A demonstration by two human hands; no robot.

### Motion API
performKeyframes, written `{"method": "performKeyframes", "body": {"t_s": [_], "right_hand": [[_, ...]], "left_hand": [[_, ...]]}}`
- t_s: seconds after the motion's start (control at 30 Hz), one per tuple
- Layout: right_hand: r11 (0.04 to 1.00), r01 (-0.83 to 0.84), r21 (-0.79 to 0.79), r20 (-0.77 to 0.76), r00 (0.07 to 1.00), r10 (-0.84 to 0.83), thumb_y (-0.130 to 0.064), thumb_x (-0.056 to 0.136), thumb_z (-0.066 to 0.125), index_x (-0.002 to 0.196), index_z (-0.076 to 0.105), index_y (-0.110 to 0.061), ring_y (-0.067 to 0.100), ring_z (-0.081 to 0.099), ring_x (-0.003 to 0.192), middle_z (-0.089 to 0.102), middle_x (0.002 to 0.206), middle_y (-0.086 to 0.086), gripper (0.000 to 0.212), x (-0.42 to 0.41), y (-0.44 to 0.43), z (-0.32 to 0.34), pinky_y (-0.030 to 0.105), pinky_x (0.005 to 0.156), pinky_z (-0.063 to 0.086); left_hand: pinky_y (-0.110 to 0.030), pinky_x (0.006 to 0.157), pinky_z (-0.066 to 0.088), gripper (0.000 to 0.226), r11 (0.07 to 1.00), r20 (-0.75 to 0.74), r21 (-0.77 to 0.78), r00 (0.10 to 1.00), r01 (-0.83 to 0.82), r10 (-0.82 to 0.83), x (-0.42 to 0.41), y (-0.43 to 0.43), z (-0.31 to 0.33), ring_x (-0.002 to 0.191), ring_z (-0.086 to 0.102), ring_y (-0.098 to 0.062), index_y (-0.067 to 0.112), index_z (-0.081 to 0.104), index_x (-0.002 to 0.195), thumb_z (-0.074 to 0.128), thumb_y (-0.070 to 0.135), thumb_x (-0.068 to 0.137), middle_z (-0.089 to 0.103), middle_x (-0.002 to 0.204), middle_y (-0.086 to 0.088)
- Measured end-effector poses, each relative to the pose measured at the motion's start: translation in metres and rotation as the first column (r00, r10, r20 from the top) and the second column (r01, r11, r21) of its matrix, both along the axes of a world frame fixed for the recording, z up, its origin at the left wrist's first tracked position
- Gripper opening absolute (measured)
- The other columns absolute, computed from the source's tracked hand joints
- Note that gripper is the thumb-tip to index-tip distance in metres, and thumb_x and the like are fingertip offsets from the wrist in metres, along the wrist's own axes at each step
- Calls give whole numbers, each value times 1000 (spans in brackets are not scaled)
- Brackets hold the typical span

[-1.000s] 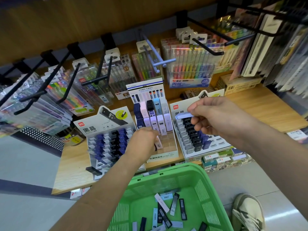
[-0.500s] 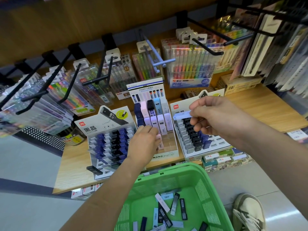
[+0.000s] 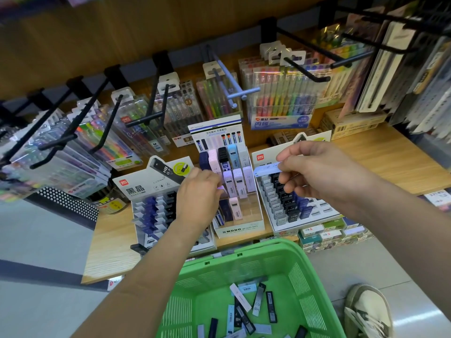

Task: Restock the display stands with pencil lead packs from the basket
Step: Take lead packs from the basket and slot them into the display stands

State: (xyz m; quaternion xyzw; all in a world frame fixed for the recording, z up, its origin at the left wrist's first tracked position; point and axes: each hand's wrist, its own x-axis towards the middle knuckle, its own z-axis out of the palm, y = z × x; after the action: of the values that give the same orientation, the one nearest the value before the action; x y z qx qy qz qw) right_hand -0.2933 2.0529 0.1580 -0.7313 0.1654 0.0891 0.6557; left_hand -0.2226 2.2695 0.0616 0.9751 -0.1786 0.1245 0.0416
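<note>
Three display stands sit on the wooden shelf: a left stand (image 3: 146, 186) with blue and black packs, a middle MONO stand (image 3: 240, 229) with pastel packs, and a right stand (image 3: 314, 215) with grey and black packs. My left hand (image 3: 197, 196) is closed on a lilac lead pack (image 3: 220, 188) at the middle stand's left side. Over the right stand, my right hand (image 3: 314, 172) pinches a light blue lead pack (image 3: 266, 170). The green basket (image 3: 288, 262) below holds several loose packs (image 3: 246, 306).
Black peg hooks (image 3: 146, 120) with hanging pen sets jut out above the stands. Small boxes (image 3: 327, 234) are stacked under the right stand. A shoe (image 3: 366, 311) stands on the floor right of the basket. The shelf's front edge (image 3: 109, 272) is close to the basket.
My left hand has moved up and back along the middle stand, from its front row to its middle rows. My right hand has stayed over the right stand with the blue pack.
</note>
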Motion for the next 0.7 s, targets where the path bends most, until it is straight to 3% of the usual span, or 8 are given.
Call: {"method": "performKeyframes", "body": {"t_s": [0.2, 0.47, 0.53, 0.6, 0.7], "right_hand": [[1000, 12, 6, 9, 1000, -12, -8, 93, 58, 89, 64, -15, 12, 59, 51, 65, 58, 0, 10, 0, -3, 0, 24, 51, 46], [1000, 16, 25, 5, 1000, -16, -7, 93, 59, 91, 63, -15, 11, 60, 49, 66, 58, 0, 10, 1, -5, -2, 23, 48, 45], [999, 22, 45, -5, 1000, -22, -6, 92, 60, 94, 61, -15, 12, 62, 49, 67, 58, 1, 9, 2, -6, -3, 22, 47, 45], [999, 22, 48, -5, 1000, -22, -5, 92, 61, 97, 59, -14, 14, 64, 51, 68, 62, 4, 10, 1, -6, -4, 22, 46, 45], [1000, 3, 27, 6, 1000, -3, -3, 92, 61, 97, 61, -12, 15, 67, 57, 70, 69, 7, 11, 1, -8, -5, 21, 46, 45]], "left_hand": [[-29, 62, 44, 10, 979, 130, -192, 990, 71, -46, -2, 6, 17, 75, 58, -27, 13, 73, 87, 77, 14, 78, 70, 73, -3], [-36, 71, 48, 8, 977, -26, -134, 985, 165, -170, 5, -7, -4, 85, 49, -22, 14, 72, 84, 65, 14, 87, 70, 83, -1], [-34, 73, 47, 8, 973, 11, -169, 988, 155, -155, 8, -10, -9, 88, 50, -24, 12, 74, 91, 70, 13, 84, 66, 89, -3], [-28, 74, 41, 24, 970, 51, -216, 993, 112, -104, 10, -13, -10, 90, 50, -24, 10, 72, 101, 76, 13, 78, 60, 92, -5], [-22, 74, 38, 23, 925, -5, -379, 1000, -20, 19, 10, -13, 0, 84, 49, -11, 17, 71, 100, 77, 17, 78, 56, 88, 4]]}}
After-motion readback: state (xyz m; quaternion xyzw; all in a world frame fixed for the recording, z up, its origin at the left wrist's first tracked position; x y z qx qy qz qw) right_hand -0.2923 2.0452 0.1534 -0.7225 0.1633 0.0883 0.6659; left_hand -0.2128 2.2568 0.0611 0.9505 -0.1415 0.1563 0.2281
